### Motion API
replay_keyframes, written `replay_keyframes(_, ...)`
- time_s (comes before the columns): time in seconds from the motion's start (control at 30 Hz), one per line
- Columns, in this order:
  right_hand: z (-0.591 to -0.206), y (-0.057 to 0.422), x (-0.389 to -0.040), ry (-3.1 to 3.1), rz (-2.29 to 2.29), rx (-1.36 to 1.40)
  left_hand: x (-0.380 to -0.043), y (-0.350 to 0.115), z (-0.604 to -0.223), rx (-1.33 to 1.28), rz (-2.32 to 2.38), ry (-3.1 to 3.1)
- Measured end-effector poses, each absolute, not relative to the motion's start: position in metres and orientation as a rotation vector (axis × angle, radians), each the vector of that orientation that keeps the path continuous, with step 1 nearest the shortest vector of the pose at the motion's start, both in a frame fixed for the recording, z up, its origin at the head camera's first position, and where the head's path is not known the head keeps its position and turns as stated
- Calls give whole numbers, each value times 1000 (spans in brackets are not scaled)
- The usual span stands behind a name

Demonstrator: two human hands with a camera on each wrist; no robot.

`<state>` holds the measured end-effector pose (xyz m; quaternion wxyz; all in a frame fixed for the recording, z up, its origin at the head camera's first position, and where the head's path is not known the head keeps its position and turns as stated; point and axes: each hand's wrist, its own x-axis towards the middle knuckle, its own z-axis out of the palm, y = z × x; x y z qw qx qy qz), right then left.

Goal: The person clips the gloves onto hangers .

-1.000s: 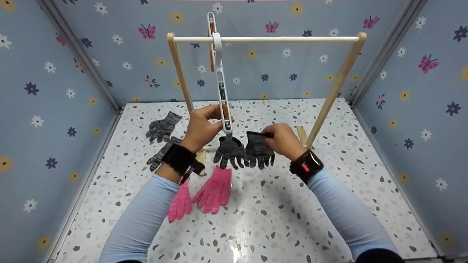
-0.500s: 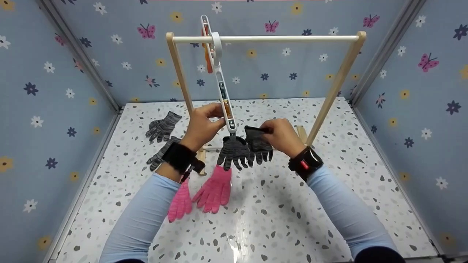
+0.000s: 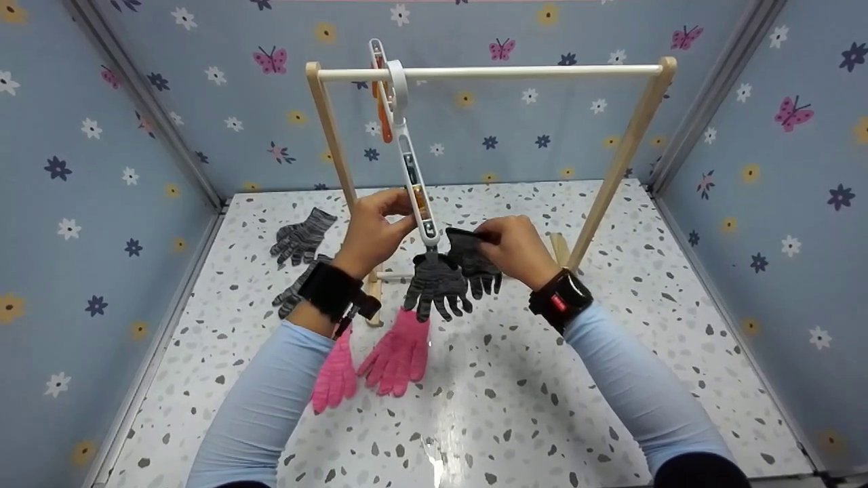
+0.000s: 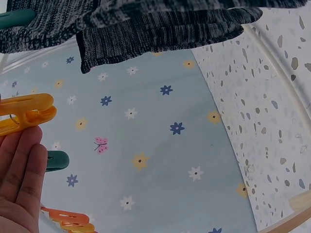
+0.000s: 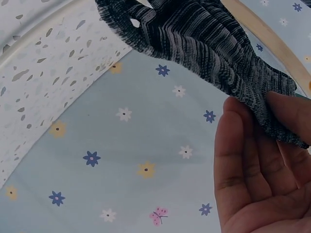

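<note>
A white hanger (image 3: 407, 142) with coloured clothes pegs hangs from a rail. My left hand (image 3: 373, 230) holds its lower arm at the yellow clothes peg (image 4: 29, 109), thumb and fingers about it. From the peg at that arm's low end a dark grey knit glove (image 3: 439, 285) hangs, fingers down. To its right, my right hand (image 3: 519, 249) pinches the cuff of a second dark grey glove (image 3: 468, 254), which overlaps the hanging one in the head view. The right wrist view shows thumb and fingers on the ribbed knit (image 5: 204, 48).
The rail (image 3: 529, 71) belongs to a wooden stand. Two grey gloves (image 3: 303, 236) lie at the left, one partly behind my left wrist. Two pink gloves (image 3: 400, 359) lie nearer on the speckled table (image 3: 542, 407). Patterned walls (image 3: 441, 129) enclose the back and sides.
My right hand has moved slightly up and left with its glove, closer to the hanger's end. The hanger's low end has swung a little right; its far end has tipped left and down.
</note>
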<state>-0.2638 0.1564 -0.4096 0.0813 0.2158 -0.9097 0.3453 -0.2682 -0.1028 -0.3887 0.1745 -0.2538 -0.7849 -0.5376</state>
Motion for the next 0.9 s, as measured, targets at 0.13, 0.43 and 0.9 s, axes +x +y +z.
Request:
replay_keyframes(0.13, -408, 155, -264, -2704, 1027, 652, -268, -104, -387, -740, -1522, -2234)
replay_keyframes(0.43, -405, 150, -264, -2686, 1005, 687, -269, -109, -384, -747, -1527, -2262)
replay_keyframes(0.9, -396, 136, -266, -2683, 1035, 766, -271, -110, -384, -730, -1597, -2145)
